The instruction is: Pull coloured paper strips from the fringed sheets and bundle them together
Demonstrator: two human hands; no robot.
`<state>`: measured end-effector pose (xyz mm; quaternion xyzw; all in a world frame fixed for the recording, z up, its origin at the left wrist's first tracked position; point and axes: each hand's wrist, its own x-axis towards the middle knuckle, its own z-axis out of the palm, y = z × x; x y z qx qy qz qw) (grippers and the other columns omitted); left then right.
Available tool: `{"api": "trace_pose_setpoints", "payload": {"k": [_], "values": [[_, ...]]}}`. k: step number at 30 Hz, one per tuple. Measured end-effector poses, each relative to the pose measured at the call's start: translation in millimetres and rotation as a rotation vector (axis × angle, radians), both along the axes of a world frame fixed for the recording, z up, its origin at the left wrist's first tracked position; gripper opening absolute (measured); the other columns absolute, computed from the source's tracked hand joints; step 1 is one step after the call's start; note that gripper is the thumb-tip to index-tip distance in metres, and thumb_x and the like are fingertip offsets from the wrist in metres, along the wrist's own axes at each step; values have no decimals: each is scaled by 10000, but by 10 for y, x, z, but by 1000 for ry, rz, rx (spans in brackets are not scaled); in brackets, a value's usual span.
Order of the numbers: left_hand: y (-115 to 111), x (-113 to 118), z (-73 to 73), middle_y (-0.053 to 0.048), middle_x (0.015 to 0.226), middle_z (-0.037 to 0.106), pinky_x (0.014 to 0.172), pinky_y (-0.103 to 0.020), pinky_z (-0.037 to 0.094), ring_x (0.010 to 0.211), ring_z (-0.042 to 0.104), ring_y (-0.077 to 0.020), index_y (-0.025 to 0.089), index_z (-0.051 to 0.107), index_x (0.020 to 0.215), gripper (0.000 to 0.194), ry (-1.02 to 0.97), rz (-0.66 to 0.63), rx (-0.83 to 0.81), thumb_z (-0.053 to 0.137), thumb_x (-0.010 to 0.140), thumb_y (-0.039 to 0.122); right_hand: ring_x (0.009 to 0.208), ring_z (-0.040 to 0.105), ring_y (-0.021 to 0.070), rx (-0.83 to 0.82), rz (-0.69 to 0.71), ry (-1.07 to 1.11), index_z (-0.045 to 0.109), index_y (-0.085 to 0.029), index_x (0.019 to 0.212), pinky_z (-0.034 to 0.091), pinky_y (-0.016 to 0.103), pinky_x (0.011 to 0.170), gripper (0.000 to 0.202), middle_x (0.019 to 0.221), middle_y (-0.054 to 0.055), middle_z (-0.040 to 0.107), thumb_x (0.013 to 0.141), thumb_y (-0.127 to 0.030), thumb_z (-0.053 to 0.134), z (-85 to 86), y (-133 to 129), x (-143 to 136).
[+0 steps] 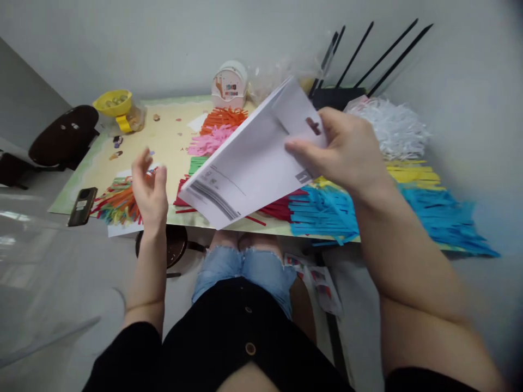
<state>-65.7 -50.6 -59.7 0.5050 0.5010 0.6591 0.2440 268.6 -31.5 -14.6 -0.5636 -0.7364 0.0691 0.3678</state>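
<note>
Your right grip (347, 149) is closed on a white pack (249, 169), thumb on its face beside the cut-out hole, the other fingers behind. You hold the pack tilted above the middle of the bench (163, 122), its printed stripes toward the near left. Your left grip (149, 188) is released, raised with loosely curled fingers, apart from the pack.

Behind your left grip you have a multicoloured bunch of strips (118, 204), with a phone (83, 207) just left of it at the near edge. Past the pack's left side lie orange strips (223, 118), pink strips (210, 141) and green strips (198, 165); red strips (280, 208) and blue strips (322, 212) show along its near side. To your right are yellow strips (414, 174) and a white shredded heap (394, 128).

At the far side you see a yellow bowl (113, 102) on the left, a round-topped box (229, 84) near the middle and a black device with upright rods (339, 97) on the right.
</note>
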Motion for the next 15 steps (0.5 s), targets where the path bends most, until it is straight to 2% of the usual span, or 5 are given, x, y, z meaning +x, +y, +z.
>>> {"api": "trace_pose_setpoints", "payload": {"k": [1, 3, 5, 11, 15], "values": [[-74, -80, -190, -55, 1267, 710, 933, -270, 562, 1195, 669, -197, 278, 694, 1138, 414, -121, 23, -30, 820, 824, 515, 700, 551, 213, 15, -21, 23, 518, -254, 793, 426, 369, 663, 350, 761, 59, 625, 881, -490, 761, -18, 23, 0], [-218, -144, -497, -46, 1082, 735, 833, -252, 576, 983, 710, -164, 249, 703, 1052, 366, -344, -48, -187, 816, 816, 504, 701, 550, 210, 61, -20, 59, 543, -255, 822, 452, 371, 667, 331, 764, 52, 632, 887, -506, 749, -79, 76, -27], [-345, -136, -679, -23, 894, 728, 800, -251, 583, 838, 706, -144, 238, 709, 985, 304, -531, -108, -301, 822, 805, 455, 739, 583, 227, 110, 8, 83, 593, -254, 906, 486, 383, 686, 311, 817, 57, 664, 882, -525, 743, -164, 135, -66], [-598, -108, -824, -14, 778, 768, 858, -329, 615, 849, 755, -181, 242, 714, 753, 211, -912, -214, -459, 728, 836, 436, 888, 655, 281, 135, 28, 120, 614, -237, 1107, 552, 443, 795, 349, 1002, 97, 704, 884, -488, 710, -391, 222, -145], [-712, 19, -830, -70, 974, 809, 969, -462, 603, 1103, 746, -308, 242, 780, 833, 239, -814, -383, -601, 666, 870, 449, 833, 652, 258, 119, 27, 168, 629, -226, 1087, 551, 415, 775, 338, 985, 79, 724, 844, -449, 704, -463, 217, -232]]}}
